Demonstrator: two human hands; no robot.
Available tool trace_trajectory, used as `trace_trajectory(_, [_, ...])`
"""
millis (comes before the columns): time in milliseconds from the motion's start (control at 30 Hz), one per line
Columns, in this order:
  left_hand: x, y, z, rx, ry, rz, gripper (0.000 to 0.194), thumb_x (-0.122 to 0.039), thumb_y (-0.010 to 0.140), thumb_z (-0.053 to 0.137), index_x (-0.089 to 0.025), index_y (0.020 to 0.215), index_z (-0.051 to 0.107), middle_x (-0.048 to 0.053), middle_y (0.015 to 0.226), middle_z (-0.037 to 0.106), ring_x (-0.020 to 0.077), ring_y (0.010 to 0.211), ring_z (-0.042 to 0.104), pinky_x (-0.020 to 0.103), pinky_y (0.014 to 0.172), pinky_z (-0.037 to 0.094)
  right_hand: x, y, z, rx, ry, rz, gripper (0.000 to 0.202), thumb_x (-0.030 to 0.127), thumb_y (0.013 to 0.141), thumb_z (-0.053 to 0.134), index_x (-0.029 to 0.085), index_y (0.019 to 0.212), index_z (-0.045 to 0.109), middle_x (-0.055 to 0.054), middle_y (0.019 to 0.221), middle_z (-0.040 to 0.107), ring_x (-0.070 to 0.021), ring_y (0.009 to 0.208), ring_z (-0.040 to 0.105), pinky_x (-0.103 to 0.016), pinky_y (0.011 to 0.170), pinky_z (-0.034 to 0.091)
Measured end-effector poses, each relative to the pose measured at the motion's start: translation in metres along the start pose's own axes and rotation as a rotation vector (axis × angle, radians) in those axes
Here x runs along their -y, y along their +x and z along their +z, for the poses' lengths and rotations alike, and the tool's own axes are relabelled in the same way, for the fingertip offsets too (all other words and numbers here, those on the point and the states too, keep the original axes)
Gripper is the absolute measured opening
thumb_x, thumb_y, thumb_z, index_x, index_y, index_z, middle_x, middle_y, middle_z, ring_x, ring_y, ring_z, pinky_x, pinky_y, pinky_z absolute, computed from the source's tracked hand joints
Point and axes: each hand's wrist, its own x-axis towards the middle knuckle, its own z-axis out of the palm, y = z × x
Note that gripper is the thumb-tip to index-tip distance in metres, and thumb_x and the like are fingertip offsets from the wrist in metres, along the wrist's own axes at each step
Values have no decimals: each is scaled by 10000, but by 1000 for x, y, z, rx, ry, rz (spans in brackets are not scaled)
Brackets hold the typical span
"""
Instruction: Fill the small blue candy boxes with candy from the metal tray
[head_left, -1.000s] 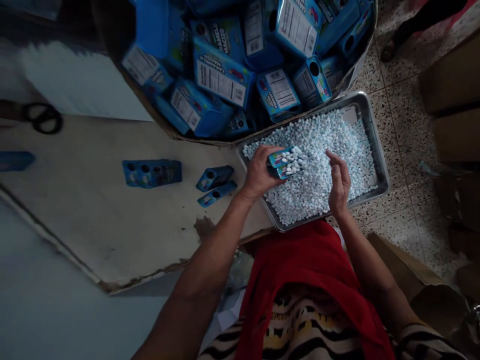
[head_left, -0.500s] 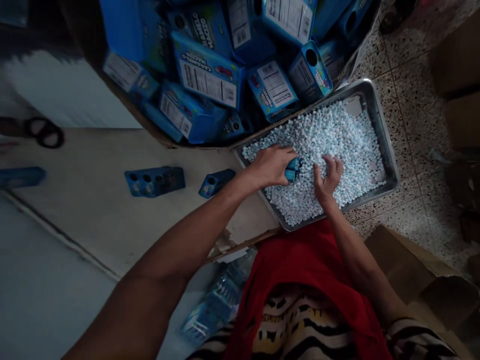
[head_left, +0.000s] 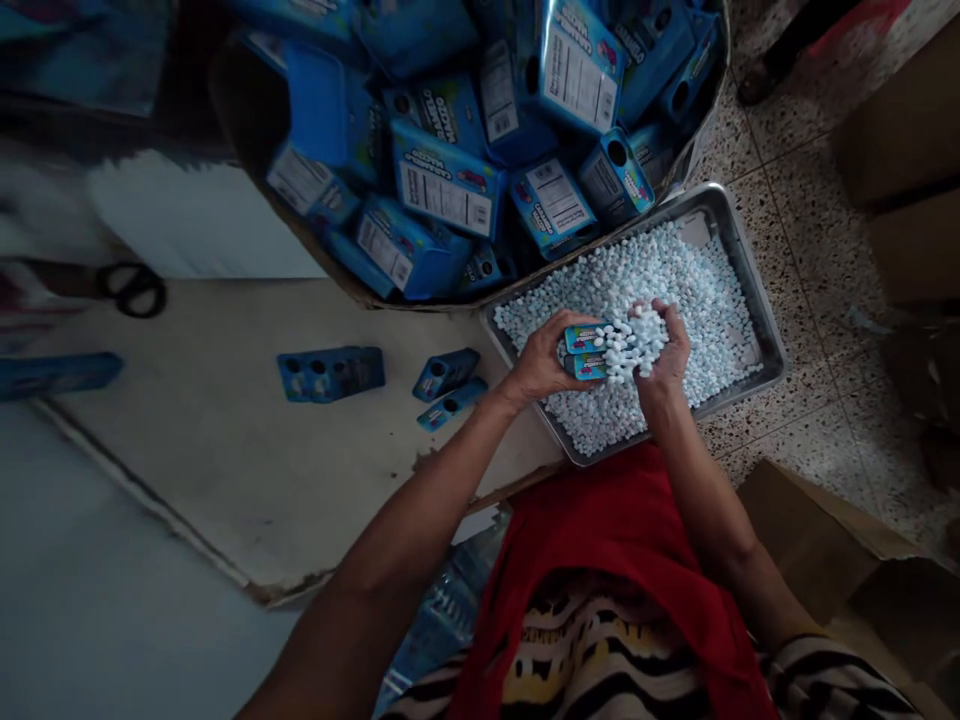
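Two small blue boxes are gripped side by side in my left hand, above a metal tray. Cupped around a heap of small white and pale blue candies is my right hand, held against the boxes' ends. Candies lie across the front of the boxes, hiding their openings. More candies fill the tray beneath both hands.
A large carton of blue boxes stands behind the tray. On the table are upright blue boxes, two more boxes and black scissors. Brown cartons sit at right.
My left hand has raised the blue boxes out of the candies. My right hand has scooped up candies and brought them against the boxes. The view has shifted, showing more of the table.
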Motion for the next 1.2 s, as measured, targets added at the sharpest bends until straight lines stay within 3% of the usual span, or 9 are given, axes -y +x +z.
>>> trace_trajectory(167, [13, -5, 8, -79, -113, 64, 709, -422, 720, 933, -238, 1333, 628, 93, 1276, 687, 284, 1212, 674, 437, 1067, 543, 9, 10, -13, 88, 155, 106, 422, 624, 904, 736, 250, 1086, 668, -10, 996, 757, -153, 839, 722, -316, 724, 621])
trace_trajectory(333, [13, -7, 1, -95, 38, 120, 666, -275, 739, 908, -241, 1346, 637, 76, 1255, 670, 269, 1188, 665, 421, 1056, 542, 28, -1, -6, 171, 208, 115, 383, 593, 953, 683, 266, 1152, 662, -11, 979, 732, -135, 796, 695, -264, 621, 576])
trace_trajectory(467, [11, -11, -2, -112, 123, 22, 731, -151, 652, 906, -214, 1325, 629, 76, 1257, 660, 284, 1192, 658, 426, 1059, 542, 40, -15, 15, 231, 175, 43, 359, 594, 928, 676, 254, 1017, 607, -35, 967, 679, -175, 870, 691, -339, 743, 604])
trace_trajectory(633, [5, -9, 0, -32, 156, -77, 754, -169, 639, 914, -236, 1323, 605, 68, 1270, 660, 288, 1203, 659, 424, 1053, 550, 47, -29, 36, 344, -56, -116, 386, 632, 932, 552, 254, 890, 491, -53, 939, 590, -233, 989, 654, -464, 973, 566])
trace_trajectory(833, [3, -5, 4, -4, 152, -57, 722, -166, 644, 910, -234, 1303, 621, 60, 1224, 674, 279, 1181, 656, 402, 1041, 540, 51, -37, 50, 380, -215, -295, 409, 613, 939, 508, 251, 750, 487, -57, 815, 556, -231, 892, 620, -472, 979, 566])
trace_trajectory(1033, [23, -17, 6, -81, 11, -2, 690, -363, 733, 935, -231, 1324, 605, 80, 1236, 680, 273, 1176, 670, 409, 1046, 546, 32, -51, 44, 457, -376, -387, 529, 724, 949, 523, 260, 729, 652, -56, 882, 677, -252, 930, 654, -503, 1004, 558])
trace_trajectory(1100, [29, -24, 6, -72, -45, -61, 756, -416, 746, 930, -248, 1384, 559, 94, 1310, 673, 278, 1232, 670, 416, 1075, 546, 24, -60, 36, 547, -461, -393, 515, 705, 990, 513, 276, 798, 723, -42, 985, 731, -261, 1041, 676, -527, 1098, 527])
trace_trajectory(1200, [34, -32, 5, -66, -53, -121, 829, -362, 742, 909, -270, 1451, 490, 110, 1398, 653, 292, 1305, 657, 442, 1124, 534, 20, -64, 23, 607, -486, -445, 468, 639, 1047, 489, 290, 907, 768, -19, 1222, 748, -261, 1254, 651, -539, 1214, 452])
